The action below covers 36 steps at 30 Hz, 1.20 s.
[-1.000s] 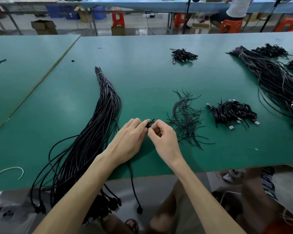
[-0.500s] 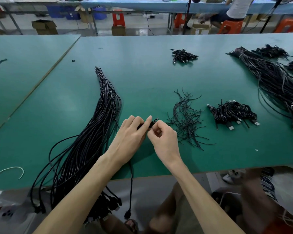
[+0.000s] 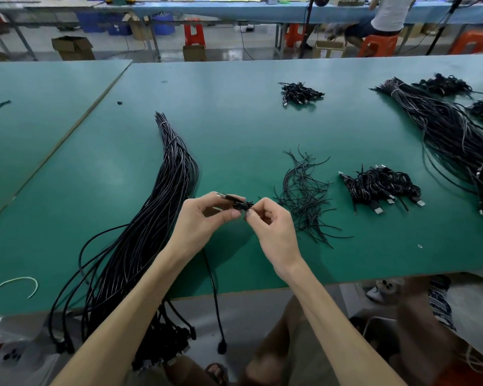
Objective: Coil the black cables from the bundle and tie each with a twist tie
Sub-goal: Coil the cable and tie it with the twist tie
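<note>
Just cable between both hands.

The green desk carries a long cable bundle; right of it lie loose twist ties and coiled cables (already tied).

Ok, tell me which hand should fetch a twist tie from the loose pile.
Right, I'd say. The right hand pinches the cable right beside the loose twist ties. The left hand grips the cable's end, farther away, next to the bundle.
</note>
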{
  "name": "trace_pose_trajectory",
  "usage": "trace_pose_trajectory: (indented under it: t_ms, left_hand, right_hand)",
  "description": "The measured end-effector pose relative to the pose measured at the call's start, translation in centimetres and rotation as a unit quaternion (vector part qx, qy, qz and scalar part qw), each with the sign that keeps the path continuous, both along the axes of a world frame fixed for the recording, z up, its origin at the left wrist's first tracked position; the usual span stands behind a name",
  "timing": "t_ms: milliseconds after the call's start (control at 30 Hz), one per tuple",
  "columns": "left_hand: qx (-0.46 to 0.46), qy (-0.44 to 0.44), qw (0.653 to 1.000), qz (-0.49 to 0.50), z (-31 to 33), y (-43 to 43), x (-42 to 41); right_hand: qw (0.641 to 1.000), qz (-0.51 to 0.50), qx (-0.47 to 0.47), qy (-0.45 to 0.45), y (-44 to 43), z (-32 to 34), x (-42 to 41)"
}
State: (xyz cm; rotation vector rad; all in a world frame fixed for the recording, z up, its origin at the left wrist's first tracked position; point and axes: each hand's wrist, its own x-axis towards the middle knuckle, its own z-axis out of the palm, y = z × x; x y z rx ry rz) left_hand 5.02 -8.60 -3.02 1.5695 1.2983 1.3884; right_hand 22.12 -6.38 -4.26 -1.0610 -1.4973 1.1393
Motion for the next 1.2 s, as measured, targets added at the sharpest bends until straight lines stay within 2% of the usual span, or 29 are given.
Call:
trace_pose_trajectory:
  t_ms: [67, 133, 267, 367, 467, 533, 600, 700, 833, 1033, 1200]
  left_hand:
    - [0.021, 0.031, 0.999, 0.021, 0.0, 0.0, 0.1]
    - [0.018, 0.019, 1.000, 0.008, 0.0, 0.1, 0.3]
    - [0.018, 0.067, 0.997, 0.033, -0.3, -0.1, 0.4]
    - [0.015, 0.085, 0.995, 0.049, -0.4, -0.1, 0.5]
    - [-0.006, 0.104, 0.994, 0.046, -0.7, 0.1, 0.3]
    - [-0.005, 0.115, 0.992, 0.050, -0.7, 0.2, 0.3]
    - [0.003, 0.116, 0.991, 0.062, -0.6, 0.1, 0.5]
    - [-0.011, 0.054, 0.997, 0.059, -0.4, 0.1, 0.6]
    - [-0.038, -0.025, 0.998, -0.043, -0.1, -0.2, 0.8]
    - [-0.045, -0.017, 0.996, -0.078, -0.1, -0.1, 0.9]
    - [-0.026, -0.022, 0.999, 0.009, 0.2, 0.1, 0.8]
  right_hand:
    - [1.000, 0.014, 0.006, -0.011, -0.1, 0.0, -0.1]
    - [0.999, 0.024, 0.029, -0.036, -0.4, 0.1, -0.3]
    - [0.984, 0.012, 0.120, -0.133, -1.2, 0.1, -0.9]
    - [0.959, 0.015, 0.210, -0.190, -1.7, 0.3, -1.2]
    - [0.916, -0.005, 0.310, -0.254, -1.9, 0.3, -1.5]
    - [0.900, -0.014, 0.340, -0.273, -2.1, 0.1, -1.6]
    - [0.922, -0.008, 0.294, -0.251, -2.0, 0.2, -1.5]
    - [0.971, -0.016, 0.166, -0.170, -1.3, 0.4, -1.0]
    - [0.996, -0.032, 0.062, -0.049, -0.7, 0.5, -0.4]
    - [0.999, -0.044, 0.025, 0.003, -0.4, 0.3, 0.0]
    - [0.998, 0.014, 0.049, -0.023, -0.6, 0.4, 0.0]
